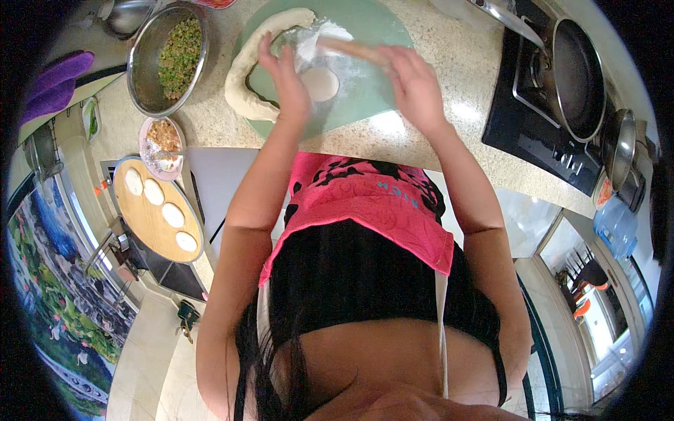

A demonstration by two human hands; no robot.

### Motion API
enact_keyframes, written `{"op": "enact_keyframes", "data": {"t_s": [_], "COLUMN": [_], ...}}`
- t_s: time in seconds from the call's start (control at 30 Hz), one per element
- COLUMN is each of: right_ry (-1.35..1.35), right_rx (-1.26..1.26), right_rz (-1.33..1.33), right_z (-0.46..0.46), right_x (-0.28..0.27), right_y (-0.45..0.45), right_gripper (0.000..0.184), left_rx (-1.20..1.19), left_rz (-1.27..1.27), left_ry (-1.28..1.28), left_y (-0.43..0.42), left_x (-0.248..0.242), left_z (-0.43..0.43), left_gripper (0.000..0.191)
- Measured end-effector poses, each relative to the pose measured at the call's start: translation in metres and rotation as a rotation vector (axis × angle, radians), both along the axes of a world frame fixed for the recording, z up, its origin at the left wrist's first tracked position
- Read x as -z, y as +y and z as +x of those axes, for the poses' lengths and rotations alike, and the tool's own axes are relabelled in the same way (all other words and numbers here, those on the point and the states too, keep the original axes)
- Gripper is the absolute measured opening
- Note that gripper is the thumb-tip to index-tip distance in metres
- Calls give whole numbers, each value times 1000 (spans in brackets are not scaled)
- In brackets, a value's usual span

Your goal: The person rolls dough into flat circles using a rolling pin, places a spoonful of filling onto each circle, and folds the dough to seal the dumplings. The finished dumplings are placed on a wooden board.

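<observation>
On a green mat lies a small flattened round of dough, beside a patch of white flour. My right hand grips one end of a wooden rolling pin, which points left over the flour. Between the curved rope of dough and the round is my left hand, its fingers apart and nothing held in them. Whether its fingertips touch the dough rope cannot be told.
At left stand a steel bowl of chopped green filling, a pink bowl with food and a utensil, and a round wooden board bearing several white dough pieces. A frying pan sits on the black stove at right.
</observation>
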State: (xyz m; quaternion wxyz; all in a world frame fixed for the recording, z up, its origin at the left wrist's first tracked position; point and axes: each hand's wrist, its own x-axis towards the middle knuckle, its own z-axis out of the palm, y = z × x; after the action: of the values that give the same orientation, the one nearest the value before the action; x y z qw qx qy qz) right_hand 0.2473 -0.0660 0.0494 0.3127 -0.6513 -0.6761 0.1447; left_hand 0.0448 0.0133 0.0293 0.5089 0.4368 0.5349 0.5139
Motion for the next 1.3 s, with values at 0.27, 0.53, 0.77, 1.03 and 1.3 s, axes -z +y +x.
{"op": "enact_keyframes", "data": {"t_s": [0.27,0.53,0.77,1.03,1.3], "right_ry": [-132,-151,-102,-288,-138], "right_rx": [-130,-350,-300,92,106], "right_rz": [-38,-68,-87,-42,176], "right_z": [-21,-6,-12,-73,-76], "right_x": [-3,8,27,32,37], "right_y": [-29,-35,-26,63,129], "right_gripper": [46,38,42,63,59], "left_rx": [113,904,793,860,837], "left_rz": [417,119,-143,-23,-10], "left_ry": [614,994,630,808,840], "left_y": [-30,8,23,23,47], "left_x": [-7,-23,-4,-7,-5], "left_z": [-47,-47,-16,-22,-22], "left_gripper": [48,35,34,28,30]}}
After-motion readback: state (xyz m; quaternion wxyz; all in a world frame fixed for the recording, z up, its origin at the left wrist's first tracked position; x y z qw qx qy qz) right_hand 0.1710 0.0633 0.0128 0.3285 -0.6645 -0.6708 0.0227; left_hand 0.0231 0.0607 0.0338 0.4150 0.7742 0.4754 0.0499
